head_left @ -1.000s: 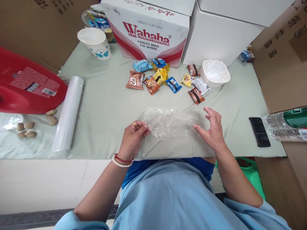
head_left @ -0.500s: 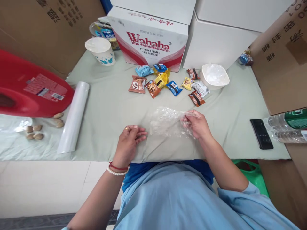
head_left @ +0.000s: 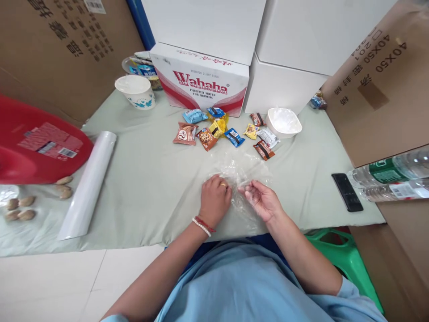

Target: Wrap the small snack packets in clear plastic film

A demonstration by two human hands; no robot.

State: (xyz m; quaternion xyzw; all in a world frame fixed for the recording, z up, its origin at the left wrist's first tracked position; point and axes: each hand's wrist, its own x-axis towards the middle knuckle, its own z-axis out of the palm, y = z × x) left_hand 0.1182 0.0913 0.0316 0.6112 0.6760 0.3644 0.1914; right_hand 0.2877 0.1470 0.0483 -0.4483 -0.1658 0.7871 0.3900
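Note:
A clear plastic bag (head_left: pixel 246 203) lies crumpled on the cloth-covered table (head_left: pixel 144 197) close to its front edge. My left hand (head_left: pixel 216 197), back upward with fingers curled, grips the bag's left side. Opposite it, my right hand (head_left: pixel 263 200) pinches the film between thumb and fingers. Just beyond the bag are several wrapped snacks: a brown packet (head_left: pixel 185 134), a cookie packet (head_left: pixel 207 138), a blue packet (head_left: pixel 234 137) and an orange-brown packet (head_left: pixel 263 150). A white bowl (head_left: pixel 284 123) lined with thin plastic stands behind the right-hand group.
On the left are a red jug (head_left: pixel 43 138), a white roll (head_left: pixel 89 185) and several brown nuts (head_left: pixel 27 214). A paper cup (head_left: pixel 136 91) stands near the Wahaha carton (head_left: pixel 201 85). At right lie a black phone (head_left: pixel 347 192) and plastic bottles (head_left: pixel 385 172); below is a green stool (head_left: pixel 348 259).
My left hand has moved right and closed on the bag near my right hand, which has turned more palm-up. The bag is bunched between them. The camera view has shifted.

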